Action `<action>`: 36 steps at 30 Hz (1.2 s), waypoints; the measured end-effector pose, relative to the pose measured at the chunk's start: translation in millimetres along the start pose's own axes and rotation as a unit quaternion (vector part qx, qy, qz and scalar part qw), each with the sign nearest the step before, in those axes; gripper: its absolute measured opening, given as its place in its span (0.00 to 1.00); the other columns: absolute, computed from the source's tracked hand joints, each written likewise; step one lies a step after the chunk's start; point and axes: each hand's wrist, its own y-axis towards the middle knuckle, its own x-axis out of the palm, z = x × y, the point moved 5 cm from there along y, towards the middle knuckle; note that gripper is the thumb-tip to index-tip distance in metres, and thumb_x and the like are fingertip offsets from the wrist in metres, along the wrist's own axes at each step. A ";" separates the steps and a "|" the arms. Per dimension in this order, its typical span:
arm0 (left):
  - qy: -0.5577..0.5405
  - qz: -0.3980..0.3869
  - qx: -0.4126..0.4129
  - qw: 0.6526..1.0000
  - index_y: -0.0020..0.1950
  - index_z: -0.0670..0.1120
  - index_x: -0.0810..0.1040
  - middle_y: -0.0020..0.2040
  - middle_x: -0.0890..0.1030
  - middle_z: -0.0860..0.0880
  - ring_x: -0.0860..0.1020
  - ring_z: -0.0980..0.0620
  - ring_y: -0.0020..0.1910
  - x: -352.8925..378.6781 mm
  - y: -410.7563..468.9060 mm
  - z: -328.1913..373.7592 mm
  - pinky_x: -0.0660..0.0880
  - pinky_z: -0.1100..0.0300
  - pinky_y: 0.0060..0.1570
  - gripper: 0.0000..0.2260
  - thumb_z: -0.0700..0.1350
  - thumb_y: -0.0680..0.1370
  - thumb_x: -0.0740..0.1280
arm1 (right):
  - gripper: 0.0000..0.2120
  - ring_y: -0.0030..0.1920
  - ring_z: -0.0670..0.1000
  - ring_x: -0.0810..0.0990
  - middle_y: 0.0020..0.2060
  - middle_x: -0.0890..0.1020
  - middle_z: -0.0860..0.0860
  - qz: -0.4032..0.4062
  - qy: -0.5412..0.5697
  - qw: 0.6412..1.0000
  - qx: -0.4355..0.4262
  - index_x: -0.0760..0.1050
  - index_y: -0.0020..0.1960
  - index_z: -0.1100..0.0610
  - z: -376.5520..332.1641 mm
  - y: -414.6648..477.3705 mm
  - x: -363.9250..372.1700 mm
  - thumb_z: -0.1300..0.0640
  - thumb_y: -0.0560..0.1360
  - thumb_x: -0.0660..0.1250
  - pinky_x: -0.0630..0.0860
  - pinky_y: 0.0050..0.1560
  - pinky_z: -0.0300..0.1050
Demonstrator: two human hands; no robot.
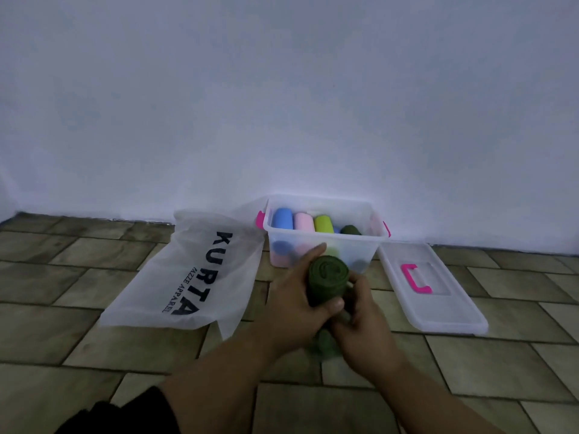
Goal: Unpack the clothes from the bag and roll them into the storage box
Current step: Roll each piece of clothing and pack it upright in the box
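Note:
A dark green rolled cloth [328,274] is held above the floor, its spiral end facing me. My left hand [297,303] wraps it from the left and my right hand [363,321] grips it from the right; a loose green end [326,346] hangs beneath the hands. Just behind stands the clear storage box [360,245] with pink handles, holding several rolls: blue [282,218], pink [304,221], lime [323,223] and dark green [350,230]. The white bag [194,270] printed "KURTA" lies flat on the floor to the left.
The clear box lid [438,305] with a pink handle lies on the tiled floor right of the box. A white wall [282,104] rises directly behind the box. Brown floor tiles [62,324] spread to the left and front.

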 end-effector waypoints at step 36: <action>0.428 -0.048 -0.126 0.894 0.78 0.51 0.43 0.79 0.39 0.49 0.39 0.48 0.77 -50.1 96.1 -82.1 0.45 0.48 0.73 0.39 0.63 0.75 0.60 | 0.10 0.37 0.54 0.78 0.31 0.75 0.48 0.130 -0.367 0.921 0.023 0.71 0.37 0.50 27.5 160.4 -20.9 0.44 0.69 0.63 0.64 0.35 0.41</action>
